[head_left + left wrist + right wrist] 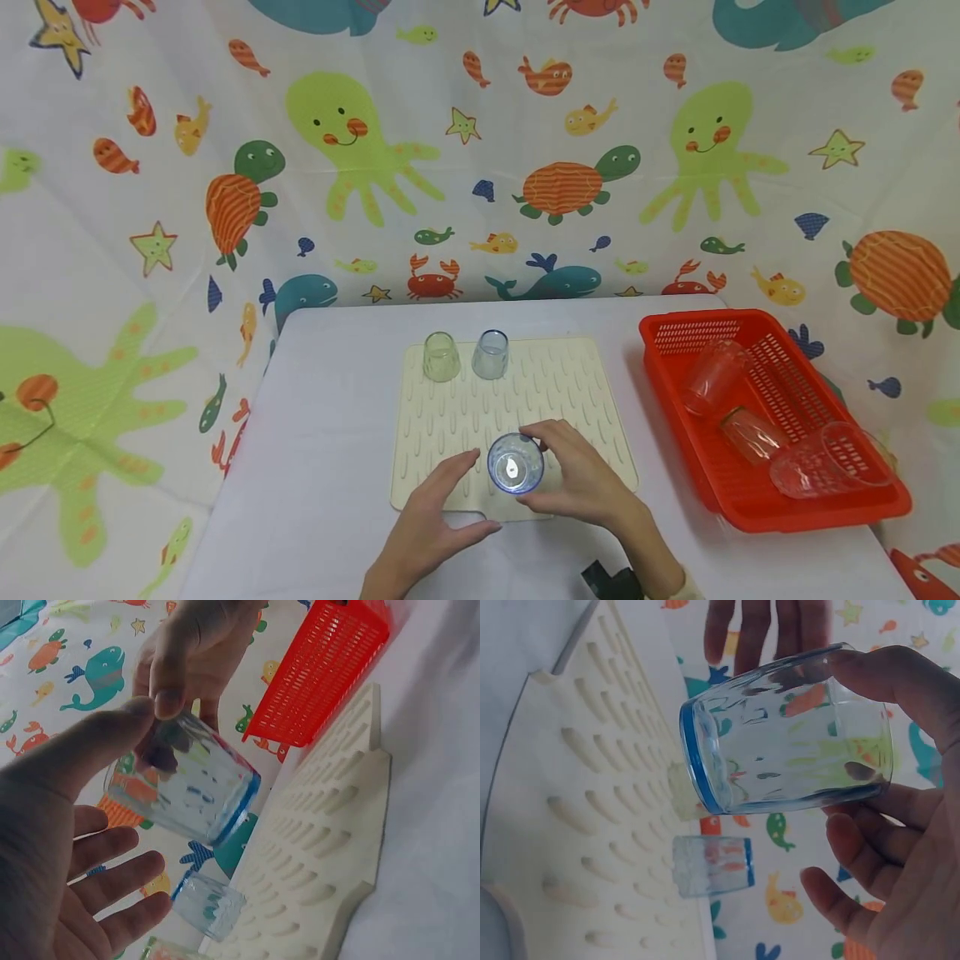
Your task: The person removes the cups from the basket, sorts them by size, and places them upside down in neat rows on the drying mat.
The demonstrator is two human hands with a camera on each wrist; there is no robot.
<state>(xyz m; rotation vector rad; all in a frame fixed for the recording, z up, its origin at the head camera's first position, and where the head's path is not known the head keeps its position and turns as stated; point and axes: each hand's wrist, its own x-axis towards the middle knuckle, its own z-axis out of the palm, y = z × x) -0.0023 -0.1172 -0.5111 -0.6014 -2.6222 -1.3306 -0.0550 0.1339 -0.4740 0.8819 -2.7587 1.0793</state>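
Note:
My right hand pinches a clear drinking glass with a blue rim between thumb and fingers. The glass hangs above the cream ridged mat, its blue rim turned down toward the mat. To the left of this glass, my left hand is held with thumb and fingers spread; the head view shows a gap between it and the glass. Toward the mat's back edge stand a greenish glass and a blue-rimmed glass, side by side, the blue-rimmed one with its rim up.
A red plastic basket stands to the right of the mat. Inside lie a clear glass, an amber-looking glass and a larger clear vessel, all tipped over. Behind the white table hangs a sea-animal curtain.

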